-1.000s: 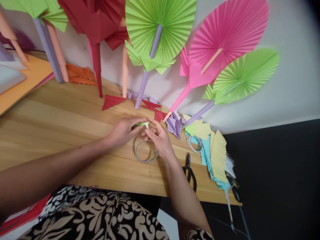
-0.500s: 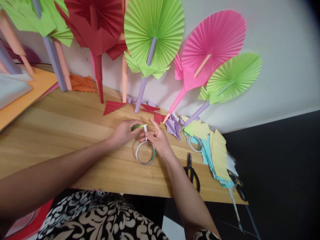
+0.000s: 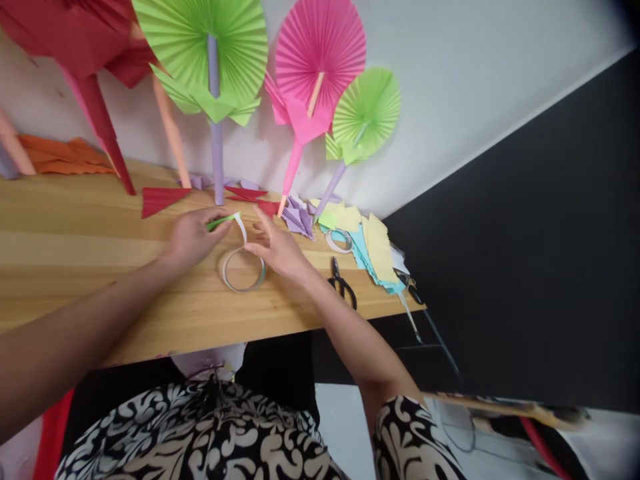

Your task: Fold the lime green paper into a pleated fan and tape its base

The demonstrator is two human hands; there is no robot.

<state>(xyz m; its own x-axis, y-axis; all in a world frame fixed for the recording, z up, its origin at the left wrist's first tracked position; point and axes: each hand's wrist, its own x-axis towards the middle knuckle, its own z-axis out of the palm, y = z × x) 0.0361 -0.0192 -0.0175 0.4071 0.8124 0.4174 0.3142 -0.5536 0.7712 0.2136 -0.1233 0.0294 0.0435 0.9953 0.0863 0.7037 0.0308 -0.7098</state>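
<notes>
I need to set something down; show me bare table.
Bare wood lies between the orange paper and left forearm, and between the tape roll and table's front edge. Crowded: the right end, with scissors, pleated yellow paper and a second tape roll.

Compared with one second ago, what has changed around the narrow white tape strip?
The right hand has opened and moved rightward from the thin green paper piece; more tape strip shows. The view turned right. The left hand still holds the green piece; the black scissors lie untouched.
</notes>
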